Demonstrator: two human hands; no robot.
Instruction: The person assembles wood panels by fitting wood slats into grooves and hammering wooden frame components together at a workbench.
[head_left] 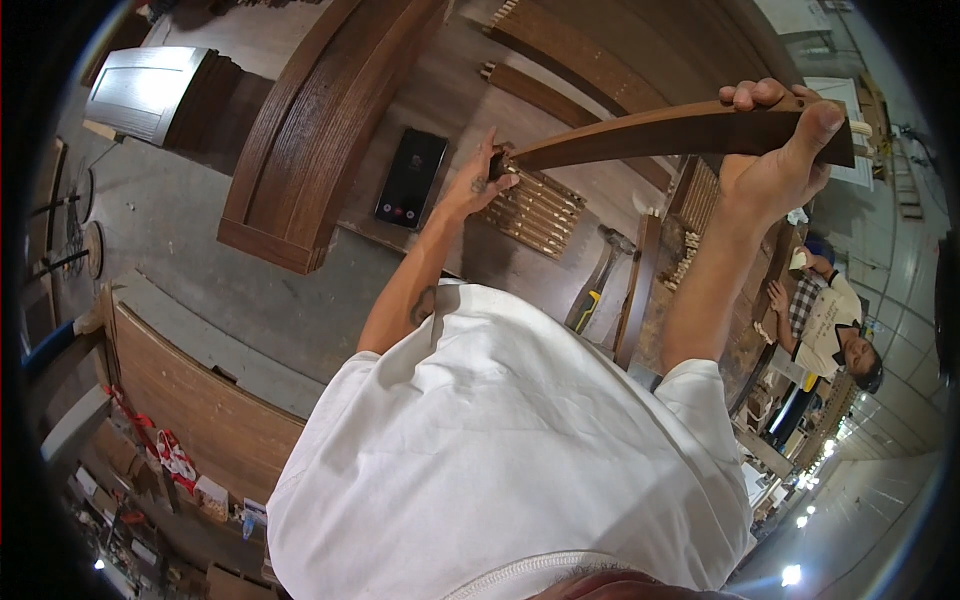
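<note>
My right hand [775,155] is closed around the right end of a long dark brown wooden rail [640,138], thumb on the near side and fingers over the far edge. Pale wooden dowels stick out of that end. At the rail's other end is my left hand [487,180], closed on it with the fingers bent around the tip. Just beneath the left hand lies a bundle of narrow brown pieces [537,213] with pale gold edges. A hammer [600,280] with a black and yellow handle rests on the bench near me.
A black phone [412,178] lies left of my left hand. Large brown wooden panels [320,130] stand to the left. More rails with dowelled ends [545,95] lie beyond the held one. At the far right, another person [830,315] holds a pale block.
</note>
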